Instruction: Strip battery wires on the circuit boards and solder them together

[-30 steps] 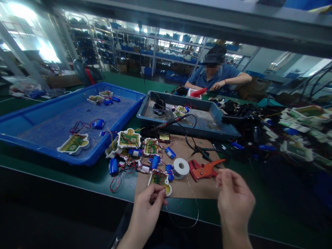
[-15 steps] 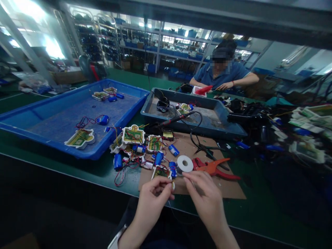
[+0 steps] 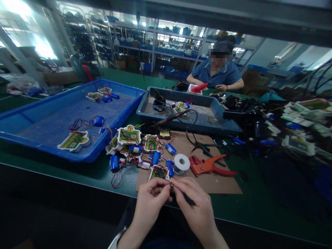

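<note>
My left hand point(image 3: 150, 202) and my right hand point(image 3: 195, 207) meet at the bench's near edge, fingertips pinched together on something thin that I cannot make out. Just beyond the fingertips lies a small green circuit board in a white housing point(image 3: 158, 172) with red wires. A white solder spool point(image 3: 181, 162) sits on the brown cardboard mat point(image 3: 207, 180) close to my right hand. Red-orange wire strippers point(image 3: 209, 166) lie to the spool's right. A cluster of boards and blue batteries point(image 3: 135, 148) lies left of the mat.
A large blue tray point(image 3: 52, 121) with a few boards stands at left. A grey tray point(image 3: 207, 121) sits behind the mat, a soldering iron point(image 3: 172, 118) resting on its edge. Dark parts and white housings point(image 3: 298, 131) pile at right. Another person point(image 3: 216, 74) works across the bench.
My right hand moved from the right, far from the left, inward until its fingertips met the left hand's. The loop of thin wire seen a second ago no longer shows.
</note>
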A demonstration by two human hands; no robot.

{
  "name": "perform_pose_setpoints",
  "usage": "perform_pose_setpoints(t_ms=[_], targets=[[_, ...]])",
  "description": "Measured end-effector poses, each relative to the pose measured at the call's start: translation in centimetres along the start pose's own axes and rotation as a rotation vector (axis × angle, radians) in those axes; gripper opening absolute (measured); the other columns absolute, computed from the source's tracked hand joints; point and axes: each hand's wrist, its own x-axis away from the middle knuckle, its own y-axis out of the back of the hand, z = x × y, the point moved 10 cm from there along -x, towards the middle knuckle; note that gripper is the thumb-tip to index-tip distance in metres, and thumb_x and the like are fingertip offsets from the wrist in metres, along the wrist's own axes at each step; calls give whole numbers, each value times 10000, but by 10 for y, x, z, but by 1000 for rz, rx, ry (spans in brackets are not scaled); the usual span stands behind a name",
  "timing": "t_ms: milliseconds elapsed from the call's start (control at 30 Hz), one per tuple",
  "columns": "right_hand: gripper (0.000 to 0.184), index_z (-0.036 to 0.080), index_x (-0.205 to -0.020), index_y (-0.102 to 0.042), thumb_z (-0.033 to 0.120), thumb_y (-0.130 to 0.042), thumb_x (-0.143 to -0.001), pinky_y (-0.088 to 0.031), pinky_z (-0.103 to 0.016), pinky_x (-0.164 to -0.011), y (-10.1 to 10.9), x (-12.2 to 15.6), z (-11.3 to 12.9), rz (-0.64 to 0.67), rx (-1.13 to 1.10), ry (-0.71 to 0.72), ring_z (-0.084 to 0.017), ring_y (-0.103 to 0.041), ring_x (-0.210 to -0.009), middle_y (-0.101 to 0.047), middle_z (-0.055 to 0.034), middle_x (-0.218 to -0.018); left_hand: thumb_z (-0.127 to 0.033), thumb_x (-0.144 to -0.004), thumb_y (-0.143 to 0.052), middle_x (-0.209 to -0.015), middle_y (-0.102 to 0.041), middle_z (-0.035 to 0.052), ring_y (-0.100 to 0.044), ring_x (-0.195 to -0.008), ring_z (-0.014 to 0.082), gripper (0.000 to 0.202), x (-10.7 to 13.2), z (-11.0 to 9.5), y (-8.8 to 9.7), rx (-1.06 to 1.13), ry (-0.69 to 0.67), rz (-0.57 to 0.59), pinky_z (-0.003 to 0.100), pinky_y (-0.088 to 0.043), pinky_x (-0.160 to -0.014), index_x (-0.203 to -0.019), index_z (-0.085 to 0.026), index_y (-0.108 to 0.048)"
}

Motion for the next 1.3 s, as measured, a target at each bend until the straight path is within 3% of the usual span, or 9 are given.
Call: perform_pose_setpoints(t_ms=[333, 433, 567, 633, 800, 900, 1067, 1200, 1300], targets=[[476, 312, -1316, -520, 96, -519, -891, -537, -327, -782, 3, 3, -3, 138, 128, 88, -181, -620, -932, -656, -48, -1032, -275, -686, -662, -565, -673, 19, -639, -488, 127, 140, 2, -2, 2, -122, -75, 5, 185, -507, -490, -679, -137, -678], [608, 283, -1431, -359, 212, -586, -871, -504, -425, -928, 48, -7, -57, 220, 397, -12, -234, -582, -1103, -604, -84, -1229, -277, -701, -654, -611, -695, 35, -659, -501, 137, 141, 4, -2, 5, -172, -108, 3, 192, -521, -495, -690, -139, -682], [786, 205, -1387, -447, 269, -748, -664, -448, -530, -981, 87, -19, -145, 654, 908, -94, -356, -461, -1253, -498, -139, -1379, -290, -709, -659, -599, -680, 29, -658, -497, 143, 152, 4, -3, 4, -185, -134, 41, 206, -533, -493, -697, -140, -682], [772, 209, -1325, -523, 195, -757, -589, -447, -527, -975, 95, -27, -162, 745, 941, -79, -359, -489, -1222, -546, -134, -1329, -298, -712, -662, -599, -680, 30, -655, -493, 140, 160, 4, -5, 4, -168, -139, 40, 204, -529, -489, -697, -139, -677], [584, 166, -1150, -636, 160, -684, -568, -512, -441, -844, 90, -39, -151, 790, 922, -12, -301, -606, -964, -647, -142, -1063, -304, -690, -681, -611, -691, 39, -643, -476, 131, 171, 4, -1, 7, -110, -97, 4, 206, -526, -483, -694, -133, -670], [476, 149, -1074, -646, 256, -649, -610, -479, -508, -880, 100, -34, -129, 668, 893, 40, -339, -587, -984, -638, -171, -1069, -296, -698, -677, -613, -687, 36, -637, -469, 125, 165, 5, 0, 8, -94, -102, 1, 203, -524, -479, -706, -131, -673], [500, 220, -1175, -602, 342, -593, -691, -478, -505, -896, 110, 16, -103, 422, 362, -321, -346, -579, -1075, -624, -148, -1172, -212, -777, -615, -688, -685, 34, -642, -498, 110, 101, 9, -11, 4, -173, -267, 38, 192, -518, -495, -746, -144, -683], [459, 243, -1137, -608, 463, -538, -740, -492, -433, -827, 30, 91, -66, 581, -716, -880, -275, -627, -906, -655, -88, -990, -121, -823, -570, -707, -689, 30, -653, -561, 106, 122, 21, -33, -4, -337, -536, 76, 189, -527, -557, -803, -156, -685], [432, 191, -1039, -644, 406, -599, -668, -449, -317, -738, -6, 113, -36, 608, -1090, -1091, -203, -603, -779, -649, -73, -880, -67, -831, -565, -713, -698, 24, -666, -637, 108, 152, 29, -42, -7, -426, -685, 76, 191, -544, -642, -866, -164, -677]])
